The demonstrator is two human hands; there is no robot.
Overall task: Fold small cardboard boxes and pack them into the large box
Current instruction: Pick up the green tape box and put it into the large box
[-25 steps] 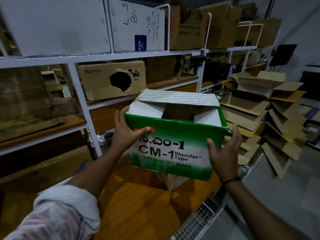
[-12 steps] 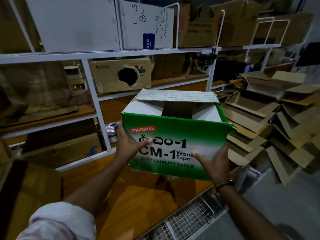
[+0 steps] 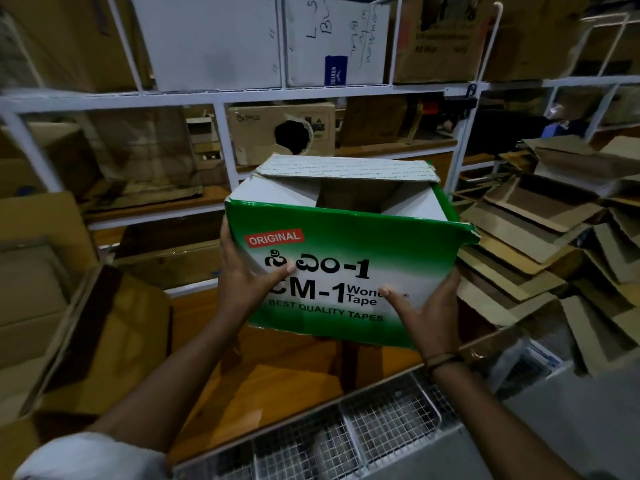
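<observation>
A green and white cardboard box (image 3: 346, 251) printed "CM-1 Wonder Tape" is held up above a wooden table (image 3: 277, 375), its top flaps partly open. My left hand (image 3: 242, 275) grips its left edge, thumb lying across the front face. My right hand (image 3: 426, 306) grips the lower right corner, thumb on the front. A heap of flattened brown cardboard boxes (image 3: 540, 237) lies to the right. A large open brown box (image 3: 104, 341) stands at the left.
White metal shelving (image 3: 221, 95) full of cartons runs behind the table. A wire mesh basket (image 3: 346, 427) hangs along the table's near edge. Grey floor shows at the lower right.
The view has shifted left, so the large brown box at the left is now in sight. My right hand has slid from the box's side down to its lower right corner.
</observation>
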